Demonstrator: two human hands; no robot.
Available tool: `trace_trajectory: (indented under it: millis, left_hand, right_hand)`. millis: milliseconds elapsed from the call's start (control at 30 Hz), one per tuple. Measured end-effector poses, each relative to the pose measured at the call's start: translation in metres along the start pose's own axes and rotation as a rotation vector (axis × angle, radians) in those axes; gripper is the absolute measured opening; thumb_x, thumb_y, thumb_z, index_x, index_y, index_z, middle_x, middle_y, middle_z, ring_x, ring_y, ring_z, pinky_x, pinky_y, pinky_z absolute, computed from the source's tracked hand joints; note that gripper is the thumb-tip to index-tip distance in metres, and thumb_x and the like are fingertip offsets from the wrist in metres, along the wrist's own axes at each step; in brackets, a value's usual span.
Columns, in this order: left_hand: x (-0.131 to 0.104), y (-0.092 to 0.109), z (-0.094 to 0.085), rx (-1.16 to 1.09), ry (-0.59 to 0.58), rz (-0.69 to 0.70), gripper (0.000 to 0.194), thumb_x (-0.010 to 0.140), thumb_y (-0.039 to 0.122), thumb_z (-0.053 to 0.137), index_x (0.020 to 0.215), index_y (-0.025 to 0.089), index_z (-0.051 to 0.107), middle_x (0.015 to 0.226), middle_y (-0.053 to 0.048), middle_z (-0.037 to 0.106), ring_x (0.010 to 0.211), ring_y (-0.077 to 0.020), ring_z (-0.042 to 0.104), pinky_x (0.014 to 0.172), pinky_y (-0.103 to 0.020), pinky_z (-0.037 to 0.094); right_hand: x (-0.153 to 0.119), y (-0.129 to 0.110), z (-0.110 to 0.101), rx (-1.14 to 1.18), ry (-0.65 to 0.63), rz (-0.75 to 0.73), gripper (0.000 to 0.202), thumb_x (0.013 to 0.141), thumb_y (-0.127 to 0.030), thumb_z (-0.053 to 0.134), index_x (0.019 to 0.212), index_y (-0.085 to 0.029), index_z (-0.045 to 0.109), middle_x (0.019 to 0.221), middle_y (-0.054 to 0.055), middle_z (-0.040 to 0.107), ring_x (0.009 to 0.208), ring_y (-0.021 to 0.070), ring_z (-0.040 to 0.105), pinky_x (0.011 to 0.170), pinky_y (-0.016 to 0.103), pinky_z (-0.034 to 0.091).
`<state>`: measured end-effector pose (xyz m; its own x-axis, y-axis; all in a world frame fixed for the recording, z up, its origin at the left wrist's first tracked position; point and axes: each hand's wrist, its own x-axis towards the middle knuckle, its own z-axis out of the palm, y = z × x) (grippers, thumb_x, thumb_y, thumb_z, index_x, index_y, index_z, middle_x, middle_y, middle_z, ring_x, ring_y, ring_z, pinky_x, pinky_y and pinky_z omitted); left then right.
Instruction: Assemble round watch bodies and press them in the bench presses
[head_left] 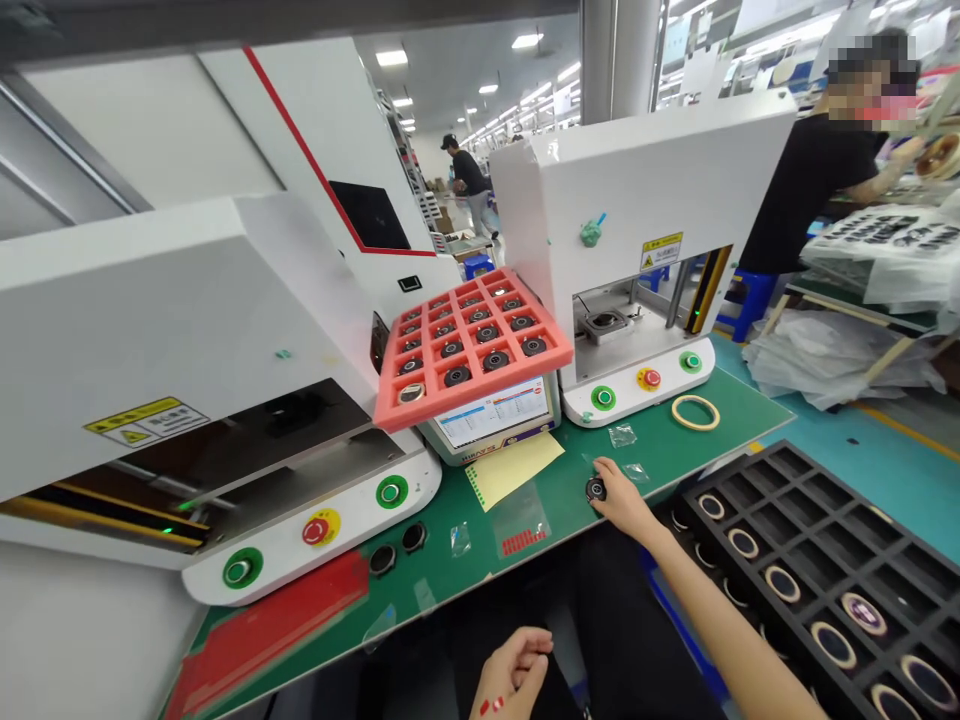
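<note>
My right hand (624, 500) reaches over the front edge of the green table, its fingers pinched on a small round black part (595, 489). Low in front of my lap, my left hand (513, 672) has its fingers curled together; small red stickers show on its skin, and whether anything is between the fingers is hidden. Two round black parts (382, 560) lie on the table at the left. Small red stickers on a clear sheet (523, 541) lie between them and my right hand. A pink foam tray (472, 345) of round black parts rests tilted on a monitor (495, 415).
White machines (645, 210) with green and red buttons stand left and right. A tape roll (695, 413) lies at the right. A black compartment tray (817, 560) holds ringed discs. Red sheets (277, 630) lie left. A person (817, 180) sits at the back right; another stands farther off.
</note>
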<state>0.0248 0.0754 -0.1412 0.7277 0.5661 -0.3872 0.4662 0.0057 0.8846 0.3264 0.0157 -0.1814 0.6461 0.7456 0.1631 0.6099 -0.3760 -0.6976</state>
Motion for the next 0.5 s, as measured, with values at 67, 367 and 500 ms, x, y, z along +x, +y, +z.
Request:
trace_trajectory:
  millis: [67,367,500]
  left_hand:
    - [0.001,0.003,-0.001,-0.033,0.039,-0.005,0.034,0.075,0.046,0.067,0.092,0.018,0.075,0.094,-0.011,0.074,0.091,-0.0256,0.068,0.08,-0.033,0.053]
    - [0.006,0.066,-0.017,-0.491,-0.033,0.019,0.056,0.085,0.061,0.053,0.103,0.011,0.072,0.102,-0.016,0.072,0.087,-0.0219,0.065,0.069,-0.029,0.054]
    - [0.004,0.091,-0.021,-0.755,-0.124,0.087,0.054,0.076,0.06,0.067,0.103,0.013,0.071,0.096,-0.012,0.072,0.075,-0.0183,0.065,0.061,-0.026,0.054]
  right_hand:
    - [0.002,-0.005,-0.002,0.009,-0.014,-0.023,0.068,0.065,-0.005,0.057,0.131,-0.017,0.051,0.135,0.018,0.049,0.111,0.0289,0.064,0.098,0.046,0.051]
    - [-0.039,-0.119,-0.054,0.216,-0.246,-0.308,0.073,0.074,-0.016,0.064,0.142,-0.026,0.041,0.149,0.006,0.041,0.133,0.0221,0.047,0.113,0.035,0.039]
    - [-0.059,-0.165,-0.087,0.362,-0.44,-0.507,0.078,0.076,-0.012,0.065,0.146,-0.023,0.034,0.15,0.011,0.039,0.136,0.0231,0.044,0.111,0.038,0.042]
